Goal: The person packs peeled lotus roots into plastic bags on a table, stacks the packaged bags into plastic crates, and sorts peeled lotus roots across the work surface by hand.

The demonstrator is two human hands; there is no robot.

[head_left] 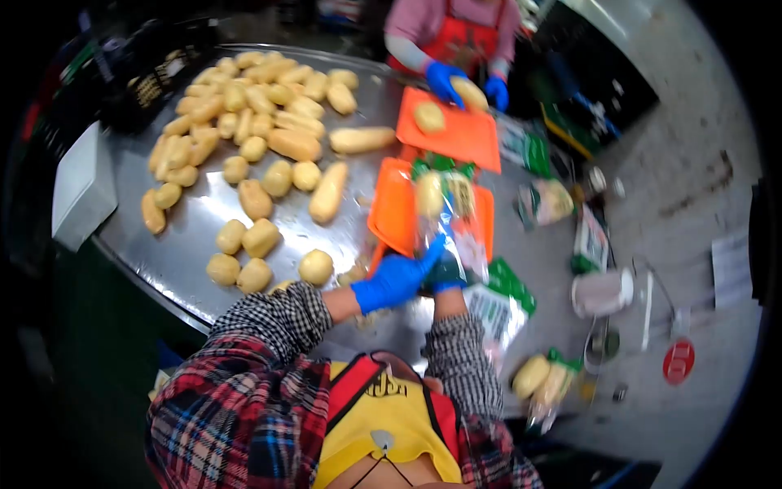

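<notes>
My left hand (394, 283), in a blue glove, reaches in from the left and its fingers grip the side of a clear plastic bag (450, 248). My right hand (447, 281), gloved too, holds the bag's near end and is partly hidden behind the film. Inside the bag's far end shows a pale yellow lotus root piece (428, 196), beside a printed label. Green print marks that far end. The bag lies over an orange tray (391, 213) on the metal table (191, 236).
Many lotus roots (285, 118) are heaped at the left. Across the table, a co-worker's blue-gloved hand (445, 81) holds a root over another orange tray (472, 140). Printed bags (494, 318) lie to the right, near filled bags (547, 391). A white box (84, 187) stands far left.
</notes>
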